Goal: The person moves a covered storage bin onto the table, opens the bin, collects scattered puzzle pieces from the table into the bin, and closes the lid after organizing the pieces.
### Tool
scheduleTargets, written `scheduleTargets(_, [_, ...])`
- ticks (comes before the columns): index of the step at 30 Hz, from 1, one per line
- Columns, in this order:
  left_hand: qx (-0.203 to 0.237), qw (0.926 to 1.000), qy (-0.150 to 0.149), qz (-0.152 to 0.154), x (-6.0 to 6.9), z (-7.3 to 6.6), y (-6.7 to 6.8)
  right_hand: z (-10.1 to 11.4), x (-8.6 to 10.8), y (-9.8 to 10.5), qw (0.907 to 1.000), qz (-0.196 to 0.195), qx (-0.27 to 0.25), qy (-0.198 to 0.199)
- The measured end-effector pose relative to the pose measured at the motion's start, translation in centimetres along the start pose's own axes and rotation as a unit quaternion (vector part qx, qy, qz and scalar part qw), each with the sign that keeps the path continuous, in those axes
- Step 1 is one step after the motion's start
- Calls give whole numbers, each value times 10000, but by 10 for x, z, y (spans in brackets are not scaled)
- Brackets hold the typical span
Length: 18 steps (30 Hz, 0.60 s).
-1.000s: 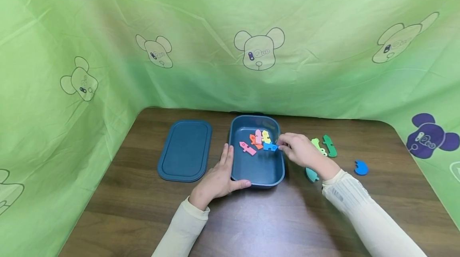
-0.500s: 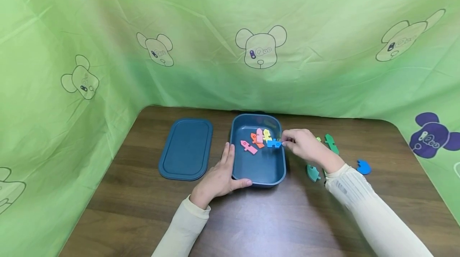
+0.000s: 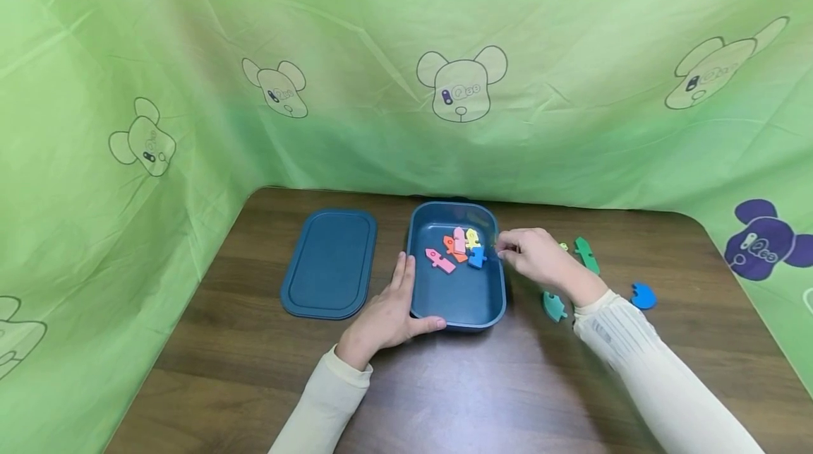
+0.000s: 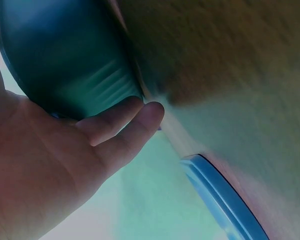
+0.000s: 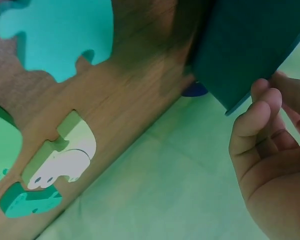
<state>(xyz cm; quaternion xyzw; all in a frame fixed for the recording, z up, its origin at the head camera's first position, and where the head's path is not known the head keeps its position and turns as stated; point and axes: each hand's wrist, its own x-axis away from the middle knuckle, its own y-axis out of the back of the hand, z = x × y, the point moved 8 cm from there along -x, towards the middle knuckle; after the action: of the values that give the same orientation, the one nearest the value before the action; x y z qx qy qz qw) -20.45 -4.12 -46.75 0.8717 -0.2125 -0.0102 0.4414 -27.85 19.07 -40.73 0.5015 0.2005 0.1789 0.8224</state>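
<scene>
Blue piece point(image 3: 477, 258) just dropped, so the box point(image 3: 456, 299) gained one: right hand point(image 3: 532, 255) loosely curled, empty; left hand point(image 3: 385, 309) straight-fingered against it.

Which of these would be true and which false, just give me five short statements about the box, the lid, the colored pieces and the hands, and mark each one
1. The left hand touches the box. True.
2. The lid is on top of the box. False: it lies on the table, to the left of the box.
3. Two pink pieces are inside the box. True.
4. The yellow piece is outside the box. False: it is inside.
5. The right hand is over the lid. False: it is at the box's right edge.
</scene>
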Motion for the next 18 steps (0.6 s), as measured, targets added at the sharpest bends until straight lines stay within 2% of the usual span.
scheduleTargets(5, [-4,10000,44,30,1,0,0,-8,13,4,9996,-123,14,-273])
scheduleTargets(10, [17,10000,67,49,1,0,0,-27,37,13,9983,-283,46,-514])
scheduleTargets(14, [8,9999,81,59,1,0,-1,-44,62,17,9958,-65,22,-913])
scheduleTargets(18, [-9,9999,125,91,1,0,-2,-52,87,10,9937,231,102,-1088])
